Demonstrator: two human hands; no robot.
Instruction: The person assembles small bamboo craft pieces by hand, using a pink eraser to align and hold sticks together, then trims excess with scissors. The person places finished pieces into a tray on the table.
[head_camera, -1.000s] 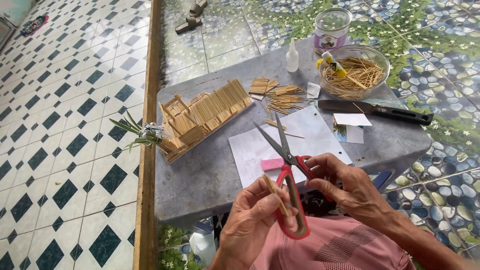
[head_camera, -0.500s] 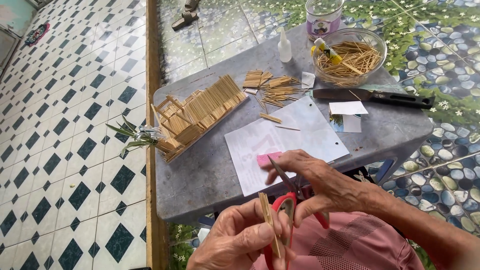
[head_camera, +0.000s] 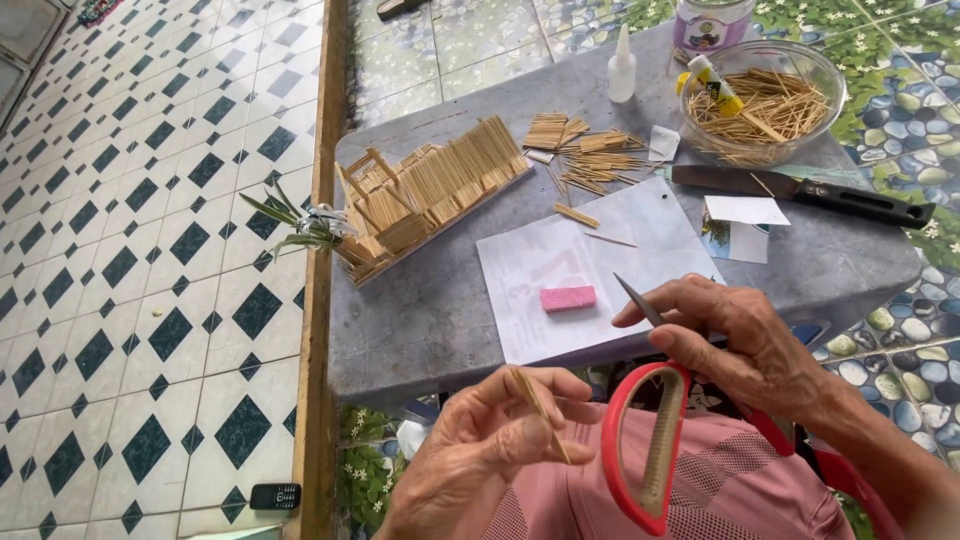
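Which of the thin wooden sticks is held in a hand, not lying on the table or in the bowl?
The single stick pinched by the left hand; all other sticks lie untouched.

Scissors: red handles, grey blades. Stick in left hand: pale tan. Eraser: pink. Paper: white. Table: plain grey. Model, loose sticks: straw-coloured. Knife: black handle. Floor: white tiles, dark green diamonds. Lap cloth: pink, fine mesh pattern.
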